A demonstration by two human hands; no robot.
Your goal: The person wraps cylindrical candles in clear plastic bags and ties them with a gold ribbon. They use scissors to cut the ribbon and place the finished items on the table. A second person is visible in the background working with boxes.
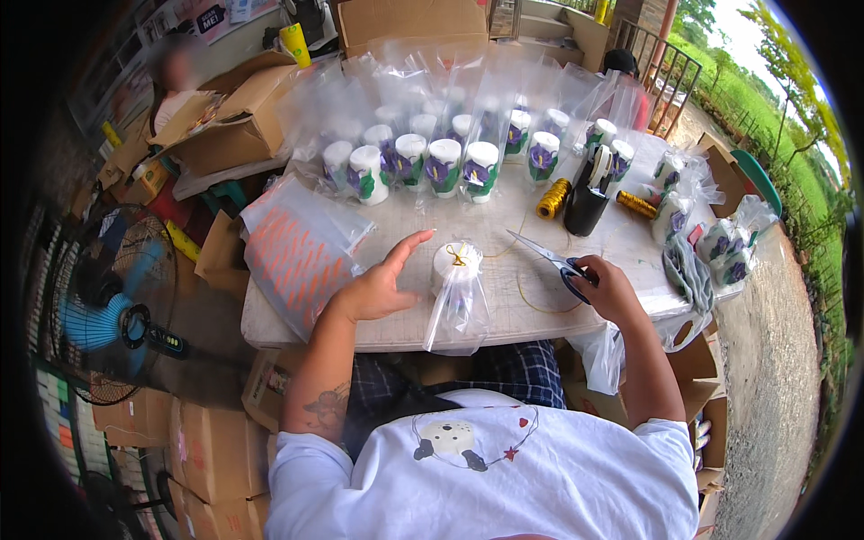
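Observation:
In my right hand (601, 286) is a pair of scissors (551, 257) with dark blue handles, its blades parted and pointing up and left over the table. My left hand (389, 286) hovers with fingers spread, holding nothing, just left of a wrapped white candle (453, 263). Clear plastic gathers over that candle, tied with a gold string bow (457, 256), and its loose end hangs toward the table's near edge. A thin gold string (525, 301) curls across the tabletop between the candle and the scissors.
Several white candles (443, 167) with purple flowers stand in tall clear bags at the back. Gold thread spools (553, 198) lie near a black holder (587, 207). Orange-printed plastic bags (301, 252) lie left, wrapped candles (723, 250) right. A fan (112, 315) stands left; two other people sit beyond.

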